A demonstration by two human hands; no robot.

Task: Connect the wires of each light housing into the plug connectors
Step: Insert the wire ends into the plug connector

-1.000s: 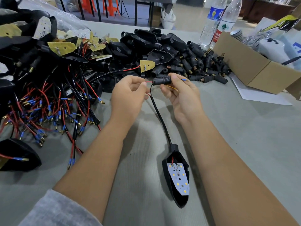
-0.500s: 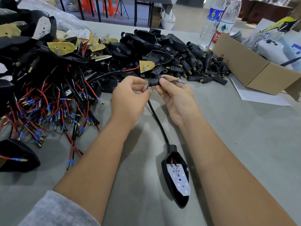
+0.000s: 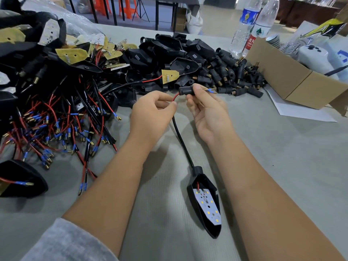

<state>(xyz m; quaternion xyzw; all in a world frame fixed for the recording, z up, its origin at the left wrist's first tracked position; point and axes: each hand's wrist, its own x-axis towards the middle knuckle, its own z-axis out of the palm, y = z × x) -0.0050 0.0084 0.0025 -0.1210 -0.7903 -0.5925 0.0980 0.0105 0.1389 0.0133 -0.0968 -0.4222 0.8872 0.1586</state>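
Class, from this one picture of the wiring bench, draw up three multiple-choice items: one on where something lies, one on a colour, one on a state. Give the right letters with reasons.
1. Where does the light housing being worked on lie?
A. On the table between the forearms
B. Inside the cardboard box
C. On top of the heap of connectors

2. What colour is the wire bent between the left hand and the plug connector?
A. Green
B. Red
C. White

3. How is the plug connector held?
A. Lying loose on the table
B. Pinched in the right hand, raised off the table
C. Clamped in a vice

Answers: 1 A, it rests on the grey table with its LED board facing up; 2 B, the loop entering the connector is red; 3 B, the thumb and fingers grip it above the table.
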